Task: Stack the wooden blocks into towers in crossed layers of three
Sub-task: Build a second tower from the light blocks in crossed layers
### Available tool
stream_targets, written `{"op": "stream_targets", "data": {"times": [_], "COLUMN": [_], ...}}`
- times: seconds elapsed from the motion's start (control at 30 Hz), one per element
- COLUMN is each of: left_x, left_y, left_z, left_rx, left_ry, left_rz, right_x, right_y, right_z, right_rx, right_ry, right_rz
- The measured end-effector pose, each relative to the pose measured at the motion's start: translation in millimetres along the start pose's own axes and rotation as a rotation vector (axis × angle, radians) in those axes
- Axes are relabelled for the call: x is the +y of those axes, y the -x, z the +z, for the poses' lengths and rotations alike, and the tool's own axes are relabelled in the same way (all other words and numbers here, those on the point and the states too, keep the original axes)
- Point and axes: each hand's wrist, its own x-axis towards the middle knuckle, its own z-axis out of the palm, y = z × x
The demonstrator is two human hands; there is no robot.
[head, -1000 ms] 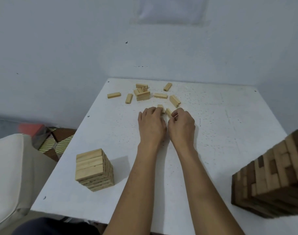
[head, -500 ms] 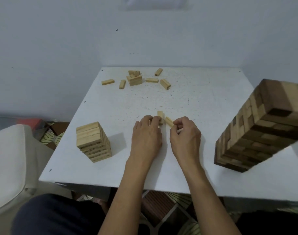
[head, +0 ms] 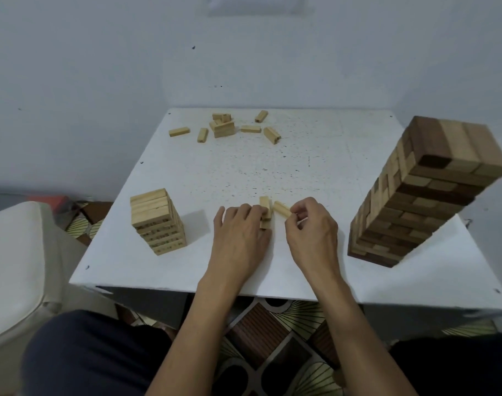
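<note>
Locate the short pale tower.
Head view: the short pale tower stands near the left edge of the table, just left of the left hand.

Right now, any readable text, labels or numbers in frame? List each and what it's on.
No text reads clearly.
Small tower: dark printed marks on the block sides, too blurred to read.
Loose blocks: marks, if any, too small to tell.
Large tower, table: no lettering seen; the table shows only speckles.
</note>
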Motion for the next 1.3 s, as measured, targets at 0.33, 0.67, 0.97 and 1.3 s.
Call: {"op": "stream_targets", "data": {"times": [0.33, 0.67, 0.97, 1.3], "left_x": [3, -3, -2, -6], "left_y": [3, 0, 2, 5], "left_z": [-6, -17, -16, -22], "left_rx": [0.035, -0.018, -0.057, -0.074], "left_ry": [0.150, 0.054, 0.075, 0.143], "left_rz": [-0.089, -0.225, -0.106, -0.132], "right_x": [-3, -5, -5, 1], "right_y": [4, 6, 14, 8], "right_z": [-3, 2, 11, 3], "right_rx": [-0.114, -0.072, -0.075, -0.175], "right_ry": [0.117, 0.267, 0.303, 0.354], "right_rz": [0.011, -0.045, -0.182, -0.258]}}
